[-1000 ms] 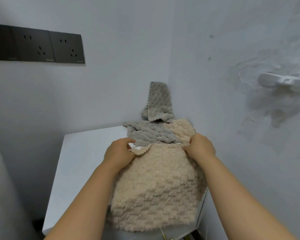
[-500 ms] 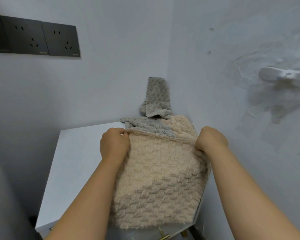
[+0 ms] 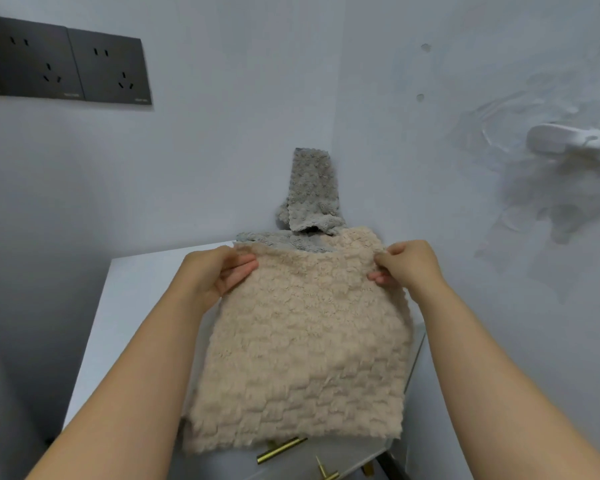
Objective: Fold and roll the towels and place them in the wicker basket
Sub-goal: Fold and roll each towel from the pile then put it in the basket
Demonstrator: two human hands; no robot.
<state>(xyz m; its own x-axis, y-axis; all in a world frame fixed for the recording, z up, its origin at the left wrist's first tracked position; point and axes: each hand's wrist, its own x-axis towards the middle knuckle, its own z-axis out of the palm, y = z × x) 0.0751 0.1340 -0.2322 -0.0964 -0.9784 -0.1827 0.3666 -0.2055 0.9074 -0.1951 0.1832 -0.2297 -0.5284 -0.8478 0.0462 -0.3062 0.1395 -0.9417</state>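
Head | left hand [image 3: 219,275], right hand [image 3: 409,268] pinch beige towel [image 3: 302,358] top corners | now covering more grey towel [image 3: 312,188]

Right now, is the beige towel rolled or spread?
Spread, not rolled: the beige towel shows as one flat sheet, left hand and right hand pinching its top corners. Doubled or single, cannot tell.

Room over cabinet top [image 3: 142,299] left of beige towel [image 3: 305,358]; grey towel [image 3: 314,188] fills corner; wall [image 3: 465,237] close right.
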